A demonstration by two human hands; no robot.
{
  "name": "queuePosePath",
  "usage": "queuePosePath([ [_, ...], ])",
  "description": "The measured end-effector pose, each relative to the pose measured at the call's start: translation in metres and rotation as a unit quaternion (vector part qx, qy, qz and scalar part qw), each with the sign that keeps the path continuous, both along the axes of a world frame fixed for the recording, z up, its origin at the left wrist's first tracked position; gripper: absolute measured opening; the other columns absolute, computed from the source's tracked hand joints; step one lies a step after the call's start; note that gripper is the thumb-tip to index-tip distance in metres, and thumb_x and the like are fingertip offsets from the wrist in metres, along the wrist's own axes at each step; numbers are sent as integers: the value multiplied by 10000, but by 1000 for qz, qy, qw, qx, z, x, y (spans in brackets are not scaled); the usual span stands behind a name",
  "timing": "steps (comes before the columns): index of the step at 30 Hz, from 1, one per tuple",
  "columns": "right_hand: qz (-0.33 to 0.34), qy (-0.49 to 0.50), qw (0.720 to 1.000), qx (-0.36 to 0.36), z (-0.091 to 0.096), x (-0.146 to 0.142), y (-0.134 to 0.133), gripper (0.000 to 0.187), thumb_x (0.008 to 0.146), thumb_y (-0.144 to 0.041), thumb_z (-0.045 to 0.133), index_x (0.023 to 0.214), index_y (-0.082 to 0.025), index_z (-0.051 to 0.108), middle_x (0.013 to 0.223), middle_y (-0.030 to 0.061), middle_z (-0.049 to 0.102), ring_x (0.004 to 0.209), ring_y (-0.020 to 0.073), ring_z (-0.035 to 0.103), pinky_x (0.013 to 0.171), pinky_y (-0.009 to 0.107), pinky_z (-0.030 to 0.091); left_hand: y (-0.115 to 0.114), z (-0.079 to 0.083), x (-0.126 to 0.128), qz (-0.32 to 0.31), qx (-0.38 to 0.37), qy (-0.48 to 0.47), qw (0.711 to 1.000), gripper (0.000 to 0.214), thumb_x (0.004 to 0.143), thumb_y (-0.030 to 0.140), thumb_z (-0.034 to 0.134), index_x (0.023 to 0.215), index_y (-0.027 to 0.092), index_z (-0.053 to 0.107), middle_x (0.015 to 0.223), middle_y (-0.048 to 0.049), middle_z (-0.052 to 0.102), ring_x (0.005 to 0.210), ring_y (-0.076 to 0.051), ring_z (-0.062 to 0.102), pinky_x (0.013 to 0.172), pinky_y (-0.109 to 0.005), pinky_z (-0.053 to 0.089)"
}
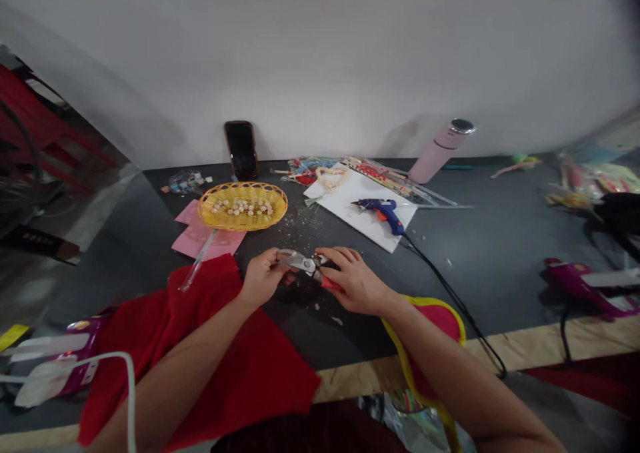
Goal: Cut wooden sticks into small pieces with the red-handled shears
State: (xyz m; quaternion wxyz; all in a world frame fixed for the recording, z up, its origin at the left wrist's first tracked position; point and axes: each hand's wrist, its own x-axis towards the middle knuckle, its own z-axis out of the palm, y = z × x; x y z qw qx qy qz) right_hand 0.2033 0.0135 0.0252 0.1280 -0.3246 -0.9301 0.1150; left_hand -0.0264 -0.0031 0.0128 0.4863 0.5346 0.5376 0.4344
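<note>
My left hand (263, 277) and my right hand (352, 280) meet over the dark table (500, 239), close to my body. Between them is a pair of pliers (307, 265) with metal jaws and red handles. My right hand wraps the red handles. My left hand is closed in a pinch at the metal jaws; whatever small thing sits in its fingertips is too small to name. Small pale crumbs lie on the table around the hands.
A yellow basket (242, 205) of small pale beads sits behind the hands on pink paper (207, 238). A blue glue gun (383, 211) lies on a white sheet (360, 203). Red cloth (215, 353), a phone (241, 149), a pink bottle (440, 149), and a purple glue gun (585, 279) are around.
</note>
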Motion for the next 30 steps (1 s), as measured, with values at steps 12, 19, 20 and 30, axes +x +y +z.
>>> queuePosePath([
  [12, 16, 10, 1000, 5, 0, 2, 3, 359, 753, -161, 550, 1106, -217, 587, 1360, 106, 415, 1158, 280, 414, 948, 472, 350, 1, -3, -1, -25, -10, -33, 999, 81, 764, 224, 578, 784, 146, 588, 661, -5, 672, 496, -116, 611, 489, -222, 517],
  [19, 8, 3, 1000, 17, -6, 1, 1, 360, 710, -127, 545, 1057, -201, 609, 1287, 123, 462, 1104, 272, 456, 904, 432, 408, 1, -5, -1, -19, -9, -16, 1000, 103, 761, 186, 548, 844, 159, 602, 672, -2, 680, 501, -119, 615, 484, -223, 518],
  [20, 4, 2, 1000, 20, -7, 1, 1, 366, 702, -123, 545, 1054, -197, 609, 1282, 127, 464, 1101, 273, 458, 903, 431, 411, 1, -5, -1, -19, -9, -14, 1000, 101, 765, 185, 541, 842, 161, 602, 673, -3, 681, 503, -120, 616, 485, -225, 519],
  [30, -12, 2, 1000, 17, -8, -3, -3, 327, 709, -113, 526, 1015, -189, 610, 1258, 122, 472, 1080, 261, 469, 902, 408, 408, 0, -8, 0, -6, -8, -38, 999, 127, 780, 268, 570, 829, 155, 603, 676, -13, 682, 517, -128, 621, 500, -242, 526],
])
